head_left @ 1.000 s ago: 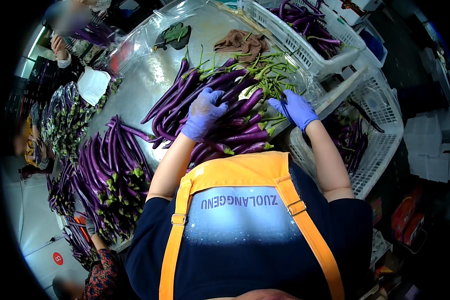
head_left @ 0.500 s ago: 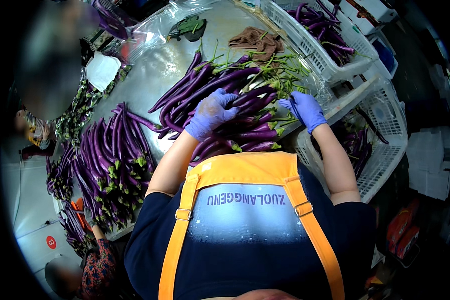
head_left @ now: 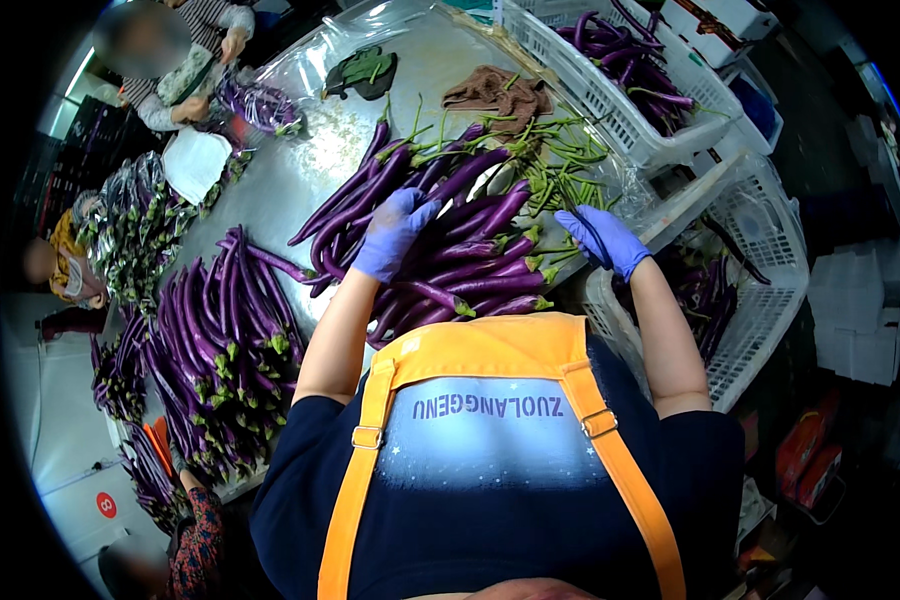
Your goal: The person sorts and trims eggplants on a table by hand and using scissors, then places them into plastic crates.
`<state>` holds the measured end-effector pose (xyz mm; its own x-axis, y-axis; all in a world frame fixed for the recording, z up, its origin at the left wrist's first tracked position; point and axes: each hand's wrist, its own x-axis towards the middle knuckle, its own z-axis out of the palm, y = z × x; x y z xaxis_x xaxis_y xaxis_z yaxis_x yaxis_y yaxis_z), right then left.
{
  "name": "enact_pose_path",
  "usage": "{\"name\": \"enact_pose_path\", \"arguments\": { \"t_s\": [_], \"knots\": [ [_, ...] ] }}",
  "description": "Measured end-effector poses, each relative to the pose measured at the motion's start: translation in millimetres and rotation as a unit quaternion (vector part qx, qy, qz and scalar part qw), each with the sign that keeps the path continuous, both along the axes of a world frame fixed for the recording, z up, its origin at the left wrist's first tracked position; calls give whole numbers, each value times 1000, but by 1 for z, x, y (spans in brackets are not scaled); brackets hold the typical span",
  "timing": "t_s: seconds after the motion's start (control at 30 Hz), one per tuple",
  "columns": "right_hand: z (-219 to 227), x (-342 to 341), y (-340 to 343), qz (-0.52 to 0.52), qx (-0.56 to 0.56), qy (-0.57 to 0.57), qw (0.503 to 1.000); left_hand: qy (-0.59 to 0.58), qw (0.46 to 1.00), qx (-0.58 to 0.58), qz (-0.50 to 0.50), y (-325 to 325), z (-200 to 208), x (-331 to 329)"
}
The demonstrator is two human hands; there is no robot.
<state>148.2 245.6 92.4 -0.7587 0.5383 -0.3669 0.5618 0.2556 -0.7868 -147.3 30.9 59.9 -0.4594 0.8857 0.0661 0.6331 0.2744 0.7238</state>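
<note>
Long purple eggplants (head_left: 460,255) heaped on the shiny surface (head_left: 300,170), long axes running lower left to upper right, green caps toward lower right. Too many to count. Left hand (head_left: 390,232), blue-gloved, fingers curled loosely on the heap's top. Right hand (head_left: 602,238), gloved, closed on one dark stem at the heap's right edge. Two white crates: far crate (head_left: 610,110) and near crate (head_left: 770,260), both holding eggplants. Second pile (head_left: 225,350) left.

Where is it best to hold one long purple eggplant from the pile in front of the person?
Probably around the middle of an eggplant on top, coming from above: it lies flat, slim and long, its green stem end pointing right, and the left hand already rests on the pile.
</note>
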Motion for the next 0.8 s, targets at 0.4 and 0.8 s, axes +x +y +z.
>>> {"name": "enact_pose_path", "arguments": {
  "t_s": [0.4, 0.8],
  "knots": [
    [-2, -12, 11, 67, 59, 30, 996, -128, 990, 44, 46, -71, 31, 32],
    [-19, -25, 18, 3, -75, 66, 995, -188, 980, 50, 51, -77, 33, 51]
  ]
}}
